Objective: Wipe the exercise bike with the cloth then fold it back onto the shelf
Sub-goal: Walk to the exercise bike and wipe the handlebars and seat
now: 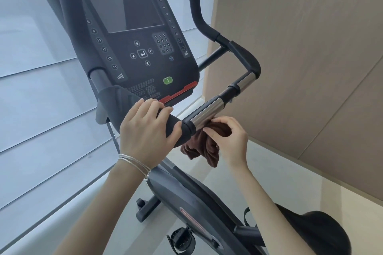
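Your left hand is wrapping the black padded handlebar grip as a brace while your right hand is pinching the crumpled brown cloth against the underside of the chrome handlebar tube.

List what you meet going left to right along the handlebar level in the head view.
Window blinds → left hand gripping the black handlebar grip → brown cloth bunched under the chrome bar → right hand pinching the cloth → beige wall panel.
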Available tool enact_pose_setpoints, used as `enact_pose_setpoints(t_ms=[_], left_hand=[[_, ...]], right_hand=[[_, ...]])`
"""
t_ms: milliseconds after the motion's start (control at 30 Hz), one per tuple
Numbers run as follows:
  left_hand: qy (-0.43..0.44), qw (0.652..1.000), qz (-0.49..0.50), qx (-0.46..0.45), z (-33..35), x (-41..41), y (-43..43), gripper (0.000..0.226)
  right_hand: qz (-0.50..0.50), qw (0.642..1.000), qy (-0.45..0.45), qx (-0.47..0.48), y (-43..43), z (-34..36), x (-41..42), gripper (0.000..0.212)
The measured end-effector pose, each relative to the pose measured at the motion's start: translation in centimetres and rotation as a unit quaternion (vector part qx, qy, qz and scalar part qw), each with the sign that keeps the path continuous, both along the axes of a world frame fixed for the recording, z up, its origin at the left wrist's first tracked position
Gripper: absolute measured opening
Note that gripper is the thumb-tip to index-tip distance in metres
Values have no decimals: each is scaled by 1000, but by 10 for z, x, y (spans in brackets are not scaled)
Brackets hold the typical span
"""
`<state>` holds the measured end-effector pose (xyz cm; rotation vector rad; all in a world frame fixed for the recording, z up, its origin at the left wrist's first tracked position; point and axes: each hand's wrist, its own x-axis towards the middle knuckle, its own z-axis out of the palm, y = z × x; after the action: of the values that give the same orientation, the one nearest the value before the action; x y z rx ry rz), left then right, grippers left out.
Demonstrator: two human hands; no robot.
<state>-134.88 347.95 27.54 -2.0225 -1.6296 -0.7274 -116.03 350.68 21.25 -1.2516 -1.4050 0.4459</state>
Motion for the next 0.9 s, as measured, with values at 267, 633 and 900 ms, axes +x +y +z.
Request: enact_pose_setpoints(t_ms=[267,633,900], left_hand=[[-11,1000,-10,-4,0,-1,-1,41],[-14,998,-16,-58,8,-1,-8,42],[-39,996,-19,-75,7,41,5,25]], right_hand=[[-13,997,50,60,-20,-14,-19,31],[-104,987,103,62,29,14,20,23],[-108,979,94,148,64,25,68,22]])
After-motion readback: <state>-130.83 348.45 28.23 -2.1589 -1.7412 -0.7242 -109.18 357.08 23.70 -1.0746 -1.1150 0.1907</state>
